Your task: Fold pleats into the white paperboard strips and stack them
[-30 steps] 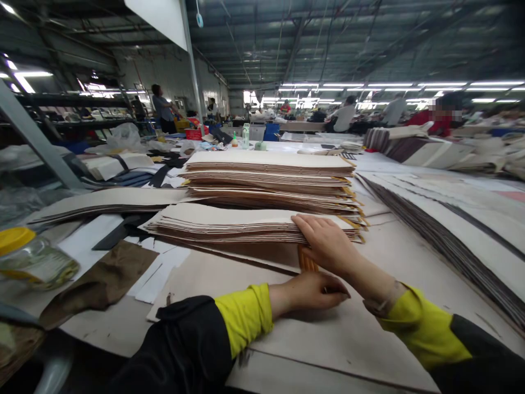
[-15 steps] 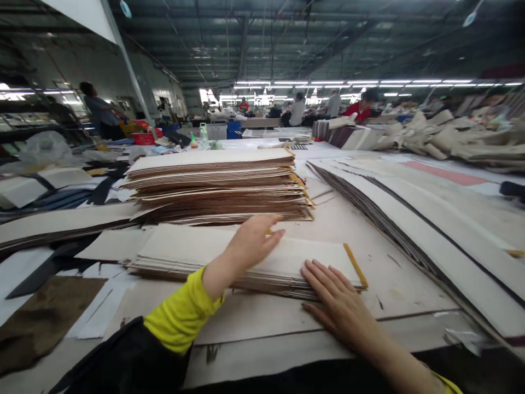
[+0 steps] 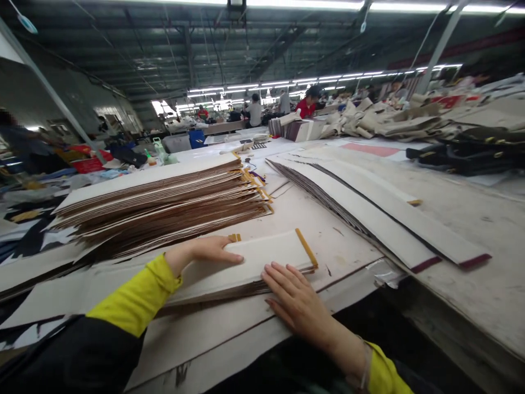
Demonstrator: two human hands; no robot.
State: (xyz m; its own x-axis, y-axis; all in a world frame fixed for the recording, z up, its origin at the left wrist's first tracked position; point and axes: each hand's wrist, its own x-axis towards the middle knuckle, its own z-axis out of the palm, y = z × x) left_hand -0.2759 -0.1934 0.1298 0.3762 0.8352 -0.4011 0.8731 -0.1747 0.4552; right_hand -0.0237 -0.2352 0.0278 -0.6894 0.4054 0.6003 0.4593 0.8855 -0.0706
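A low stack of pale strips (image 3: 273, 247) was laid slantwise on the table (image 3: 332, 224), directly before the person, its right end edged with a yellow band (image 3: 307, 247). Both hands were placed on it.

The left hand (image 3: 205, 253) was brought in from the lower left, its forearm wrapped in a yellow cuff (image 3: 135, 293). The wrist was bent so that the hand was turned to the right over the stack; the thumb was stretched along the top, and the fingers were extended toward the far edge. A small yellow piece (image 3: 235, 237) was seen at the fingertips, but whether it or the strips were gripped could not be told.

The right hand (image 3: 301, 306) was reached in from the lower right, the forearm slanted up and leftward. Its fingers were kept straight and side by side, their tips rested on the near edge of the stack, with the thumb spread apart below; nothing was clasped.

Behind the stack, a taller pile (image 3: 164, 205) of similar strips was set. To the right, well apart from the hands, long strips (image 3: 361, 216) with dark red ends were laid.
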